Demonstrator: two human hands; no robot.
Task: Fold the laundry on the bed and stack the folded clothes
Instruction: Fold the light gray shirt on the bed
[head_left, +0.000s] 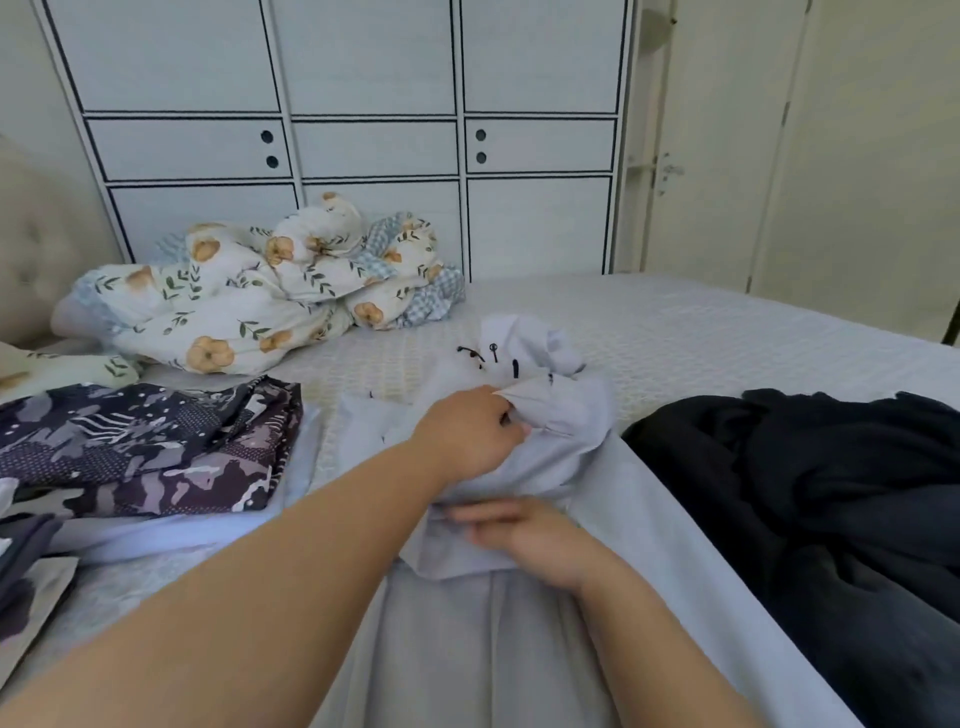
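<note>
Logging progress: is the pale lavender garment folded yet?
Not folded: the lavender garment lies bunched, the left hand gripping it, the right hand on it.

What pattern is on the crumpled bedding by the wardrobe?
Orange flowers with green leaves on white crumpled bedding; head view.

The pale lilac garment (550, 415) at centre is thin, matt woven cloth, creased where bunched. At nine o'clock the dark patterned fabric (145, 447) looks smooth and slightly sheeny. At three o'clock the black clothing (810, 478) is soft, matt knit. The bedcover (701, 332) shows textured weave; the floral quilt (249, 291) at eleven o'clock looks puffy cotton.
</note>
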